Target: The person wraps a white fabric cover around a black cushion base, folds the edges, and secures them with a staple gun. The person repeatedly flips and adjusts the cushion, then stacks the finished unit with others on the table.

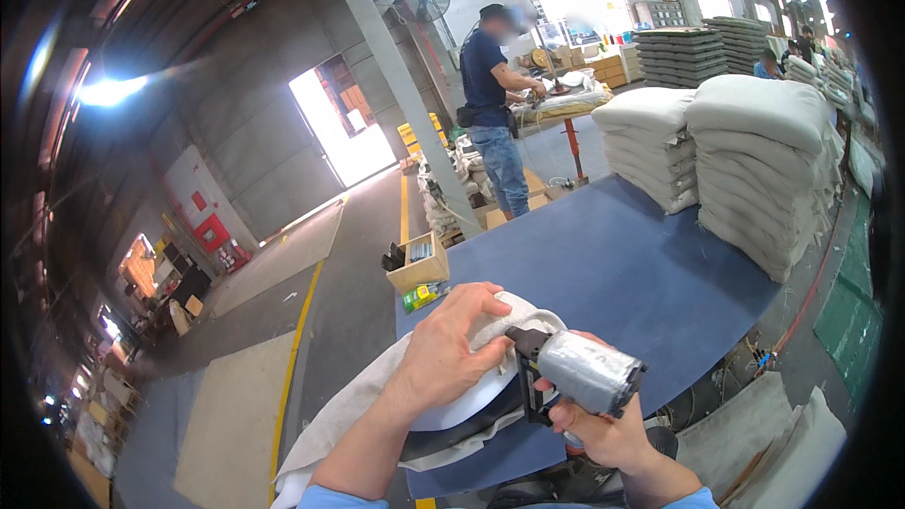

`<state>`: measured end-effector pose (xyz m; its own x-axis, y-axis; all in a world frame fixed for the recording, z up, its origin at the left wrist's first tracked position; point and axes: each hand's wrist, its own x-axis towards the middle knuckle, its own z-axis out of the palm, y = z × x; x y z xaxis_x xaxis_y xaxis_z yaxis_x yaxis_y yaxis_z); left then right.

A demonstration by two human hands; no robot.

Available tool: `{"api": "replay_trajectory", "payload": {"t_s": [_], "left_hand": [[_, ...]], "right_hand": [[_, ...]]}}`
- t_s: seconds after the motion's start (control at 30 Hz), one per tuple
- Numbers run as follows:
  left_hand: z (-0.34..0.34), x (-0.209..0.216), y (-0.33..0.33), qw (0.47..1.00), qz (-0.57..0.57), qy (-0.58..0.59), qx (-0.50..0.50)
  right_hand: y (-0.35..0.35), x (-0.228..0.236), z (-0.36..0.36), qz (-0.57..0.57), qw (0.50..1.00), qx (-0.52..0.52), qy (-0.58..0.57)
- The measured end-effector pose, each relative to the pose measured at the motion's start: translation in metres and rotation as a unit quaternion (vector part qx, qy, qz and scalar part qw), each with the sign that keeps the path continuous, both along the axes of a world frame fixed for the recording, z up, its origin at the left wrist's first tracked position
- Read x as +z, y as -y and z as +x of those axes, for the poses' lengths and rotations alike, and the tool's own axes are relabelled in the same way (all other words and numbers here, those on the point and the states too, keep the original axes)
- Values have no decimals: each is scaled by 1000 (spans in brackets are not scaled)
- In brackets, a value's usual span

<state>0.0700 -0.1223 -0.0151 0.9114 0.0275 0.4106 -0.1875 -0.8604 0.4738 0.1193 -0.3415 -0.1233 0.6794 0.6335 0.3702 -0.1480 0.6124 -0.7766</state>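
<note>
Two hands meet at one edge of cloth

From where I stand, with the hands as the dial's centre and 12 straight ahead, the work lies at the near-left end of the blue desk [566, 269]. Cream cloth [358, 396] laps a white panel [471, 402] and trails toward 8 o'clock. The left hand [448, 349] has its grip clamped on the cloth, thumb on the near side, fingers over the far one, I'd say to stop the edge slipping.

The right hand [608, 429] has its grip closed round what looks like a staple gun [589, 372], nose aimed toward 10, just beside the left thumb, probably so it meets cloth already held firm. Whether it touches, I can't tell.

At 10 o'clock a wooden box [419, 271] stands by a yellow-green packet [421, 298], likely kept within reach. At 2 rise a tall stack [759, 170] and a shorter stack [650, 146] of cream bundles, presumably set aside to leave working room. Another person [490, 113] stands near 12, well apart.
</note>
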Motion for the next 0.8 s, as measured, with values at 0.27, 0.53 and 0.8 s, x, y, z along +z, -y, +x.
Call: {"api": "replay_trajectory", "payload": {"t_s": [0.27,0.53,0.8], "left_hand": [[5,-4,-2,1000,8,8,14],[4,-5,1,998,53,33,17],[6,-4,0,999,44,11,14]], "right_hand": [[-12,-5,-2,-23,999,-33,23],[-12,6,-4,-72,990,-63,102],[-10,17,1,-128,969,-122,174]]}}
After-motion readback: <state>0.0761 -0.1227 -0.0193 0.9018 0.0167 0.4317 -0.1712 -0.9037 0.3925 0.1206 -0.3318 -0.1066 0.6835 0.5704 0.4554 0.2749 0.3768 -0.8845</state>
